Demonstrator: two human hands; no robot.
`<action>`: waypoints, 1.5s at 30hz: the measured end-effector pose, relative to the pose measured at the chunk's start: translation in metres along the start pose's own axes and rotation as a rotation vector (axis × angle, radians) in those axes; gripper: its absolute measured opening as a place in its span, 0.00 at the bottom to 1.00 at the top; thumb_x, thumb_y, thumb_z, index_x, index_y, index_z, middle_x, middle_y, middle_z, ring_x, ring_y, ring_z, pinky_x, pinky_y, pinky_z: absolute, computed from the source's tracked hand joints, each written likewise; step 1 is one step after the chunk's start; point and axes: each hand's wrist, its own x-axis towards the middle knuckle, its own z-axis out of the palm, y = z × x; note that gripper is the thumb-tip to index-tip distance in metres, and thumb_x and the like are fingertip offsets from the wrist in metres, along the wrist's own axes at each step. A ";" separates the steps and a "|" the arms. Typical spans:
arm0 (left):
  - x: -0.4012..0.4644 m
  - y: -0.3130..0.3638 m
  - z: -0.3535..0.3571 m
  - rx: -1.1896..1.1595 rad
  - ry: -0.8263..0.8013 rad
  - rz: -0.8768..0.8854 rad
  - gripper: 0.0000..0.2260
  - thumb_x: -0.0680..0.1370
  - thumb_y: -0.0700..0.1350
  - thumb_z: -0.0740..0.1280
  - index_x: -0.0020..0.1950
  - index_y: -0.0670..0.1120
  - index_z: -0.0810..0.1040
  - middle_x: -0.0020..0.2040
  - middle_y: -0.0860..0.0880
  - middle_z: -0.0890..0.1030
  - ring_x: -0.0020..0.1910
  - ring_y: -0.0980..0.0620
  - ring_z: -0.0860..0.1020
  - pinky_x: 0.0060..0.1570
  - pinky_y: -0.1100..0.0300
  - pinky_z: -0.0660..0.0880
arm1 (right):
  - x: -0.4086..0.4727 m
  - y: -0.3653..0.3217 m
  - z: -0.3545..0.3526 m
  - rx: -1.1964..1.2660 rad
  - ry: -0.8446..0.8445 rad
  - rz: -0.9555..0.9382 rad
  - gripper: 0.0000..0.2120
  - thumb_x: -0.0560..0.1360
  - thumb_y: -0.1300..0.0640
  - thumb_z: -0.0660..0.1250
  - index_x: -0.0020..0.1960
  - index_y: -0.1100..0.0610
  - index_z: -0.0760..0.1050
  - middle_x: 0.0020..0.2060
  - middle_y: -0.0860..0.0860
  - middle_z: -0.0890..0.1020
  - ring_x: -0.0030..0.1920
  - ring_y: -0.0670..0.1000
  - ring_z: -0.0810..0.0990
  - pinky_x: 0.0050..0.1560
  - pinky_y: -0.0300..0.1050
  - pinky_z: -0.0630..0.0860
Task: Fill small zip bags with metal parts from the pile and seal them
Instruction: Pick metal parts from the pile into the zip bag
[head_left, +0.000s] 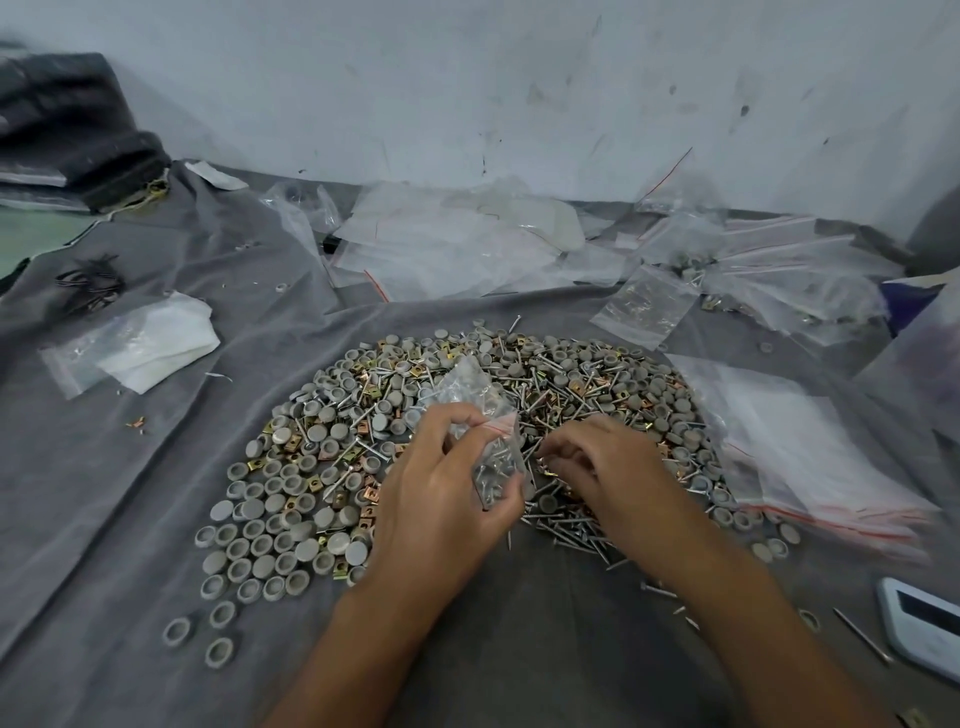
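1. One small zip bag (480, 415), clear with a red seal line, held above the middle of the pile, partly filled with screws and grey caps at its lower end.
2. Left hand (441, 483) curled round that bag: thumb pinching the filled lower end, fingers closed on the upper part near the red line.
3. Right hand (602, 462) down on the pile just right of the bag, fingers bent onto the parts; whether anything is pinched between them, impossible to tell.
4. One broad pile of parts (467, 452) spread on a grey cloth (130, 493), too many pieces to count: round grey caps (270, 525) mostly on the left, thin screws (566, 530) mostly near the middle and front, small square brass and copper nuts (371, 519) mixed through.
5. Four grey caps lying loose off the front-left edge of the pile.
6. A stack of empty zip bags (810, 457) just right of the pile, number unclear.
7. One single empty bag (644, 306) behind the pile on the right.
8. A heap of clear bags (457, 239) along the wall (519, 78), some on the right holding parts; count unclear.
9. One white folded sheet (161, 340) on a clear bag, well left of the pile.
10. One white device (922, 623) at the right edge, a loose screw beside it.
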 end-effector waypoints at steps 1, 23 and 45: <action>0.000 -0.001 0.000 0.001 -0.002 0.002 0.17 0.72 0.50 0.75 0.59 0.48 0.80 0.58 0.53 0.73 0.42 0.55 0.76 0.32 0.54 0.80 | -0.004 -0.004 -0.005 0.087 0.072 -0.037 0.04 0.80 0.55 0.68 0.54 0.48 0.80 0.49 0.44 0.77 0.49 0.39 0.77 0.48 0.28 0.69; 0.001 -0.003 0.002 -0.071 -0.020 -0.016 0.18 0.72 0.51 0.74 0.59 0.48 0.79 0.59 0.54 0.70 0.42 0.57 0.74 0.36 0.55 0.79 | -0.017 -0.011 -0.022 0.180 0.541 -0.079 0.07 0.72 0.54 0.77 0.46 0.45 0.81 0.41 0.36 0.83 0.42 0.33 0.81 0.42 0.24 0.72; 0.000 -0.002 0.003 -0.045 -0.025 0.014 0.18 0.72 0.51 0.73 0.59 0.45 0.79 0.60 0.53 0.70 0.41 0.58 0.73 0.34 0.58 0.78 | -0.020 0.031 -0.024 0.025 -0.151 0.157 0.10 0.75 0.58 0.75 0.44 0.43 0.79 0.43 0.40 0.82 0.44 0.36 0.81 0.42 0.31 0.76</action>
